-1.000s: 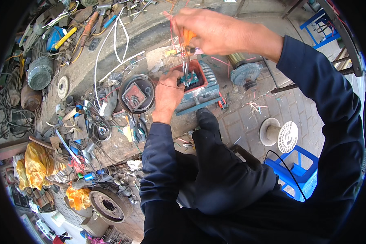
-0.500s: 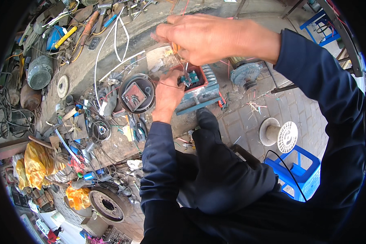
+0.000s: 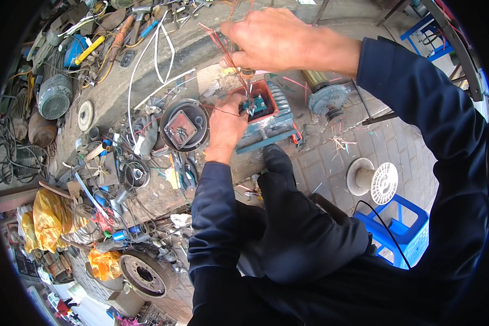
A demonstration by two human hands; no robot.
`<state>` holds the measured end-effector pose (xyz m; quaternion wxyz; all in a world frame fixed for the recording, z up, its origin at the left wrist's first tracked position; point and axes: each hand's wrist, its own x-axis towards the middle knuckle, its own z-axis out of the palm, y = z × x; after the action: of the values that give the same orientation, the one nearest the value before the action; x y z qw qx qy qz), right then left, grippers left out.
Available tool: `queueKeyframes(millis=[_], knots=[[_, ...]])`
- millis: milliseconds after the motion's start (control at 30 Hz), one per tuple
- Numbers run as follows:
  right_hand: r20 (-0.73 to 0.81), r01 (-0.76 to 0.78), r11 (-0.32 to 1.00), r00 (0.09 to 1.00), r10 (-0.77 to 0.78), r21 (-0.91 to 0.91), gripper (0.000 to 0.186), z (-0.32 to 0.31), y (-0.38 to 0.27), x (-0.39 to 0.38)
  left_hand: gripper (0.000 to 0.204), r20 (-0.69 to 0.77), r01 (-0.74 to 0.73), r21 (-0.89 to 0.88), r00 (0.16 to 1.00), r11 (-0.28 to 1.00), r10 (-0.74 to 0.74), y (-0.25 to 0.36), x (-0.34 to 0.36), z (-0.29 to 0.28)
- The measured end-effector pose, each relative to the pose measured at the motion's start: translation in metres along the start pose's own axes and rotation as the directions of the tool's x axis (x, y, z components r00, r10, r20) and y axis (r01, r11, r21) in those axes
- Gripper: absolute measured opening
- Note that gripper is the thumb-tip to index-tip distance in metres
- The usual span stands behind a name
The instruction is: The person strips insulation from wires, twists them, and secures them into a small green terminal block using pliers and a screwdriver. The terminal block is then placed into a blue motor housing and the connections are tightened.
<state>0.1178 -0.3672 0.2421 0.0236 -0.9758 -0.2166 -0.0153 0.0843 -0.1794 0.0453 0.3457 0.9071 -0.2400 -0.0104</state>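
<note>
A grey-green motor housing point(image 3: 263, 133) with cooling fins has an open, red-rimmed terminal box point(image 3: 277, 99) on top. Inside sits a green terminal block point(image 3: 259, 103) with metal posts. My left hand point(image 3: 225, 126) is closed at the box's left side, its fingertips pinching the block's near-left edge. A thin dark wire runs by those fingers. Above the box, my right hand point(image 3: 280, 41) is curled over a screwdriver point(image 3: 248, 72) with an amber handle, its shaft pointing down at the block. Reddish wires point(image 3: 223, 48) rise beside the right fingers, which partly hide them.
Left of the housing stands a round metal pan point(image 3: 171, 142) holding a square tray of small parts. Pliers point(image 3: 187, 173) lie below it. Motors, tools and cables crowd the far left. At right are a finned motor part point(image 3: 328, 100), a white spool point(image 3: 383, 183) and a blue stool point(image 3: 402, 231).
My right hand has shifted slightly up and to the right, so the wires and the screwdriver's handle show more plainly. My left hand stays at the terminal block.
</note>
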Motion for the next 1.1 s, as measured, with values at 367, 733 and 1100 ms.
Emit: queueKeyframes(millis=[367,733,1100], knots=[[0.025,0.069,0.997,0.997,-0.07,0.015,0.052,-0.008,-0.006,0.0,0.031,0.007,0.009,-0.021,1.0,1.0,-0.009,0.0,0.001,-0.001],[0.084,0.069,0.987,0.993,-0.082,0.143,0.053,-0.019,-0.009,-0.002,0.026,-0.033,-0.021,-0.022,0.999,1.0,0.02,0.001,0.001,-0.001],[-0.159,0.209,0.965,0.97,-0.184,0.158,0.052,-0.009,-0.003,0.002,0.025,-0.059,-0.031,0.002,0.998,1.0,0.031,0.002,-0.001,0.001]])
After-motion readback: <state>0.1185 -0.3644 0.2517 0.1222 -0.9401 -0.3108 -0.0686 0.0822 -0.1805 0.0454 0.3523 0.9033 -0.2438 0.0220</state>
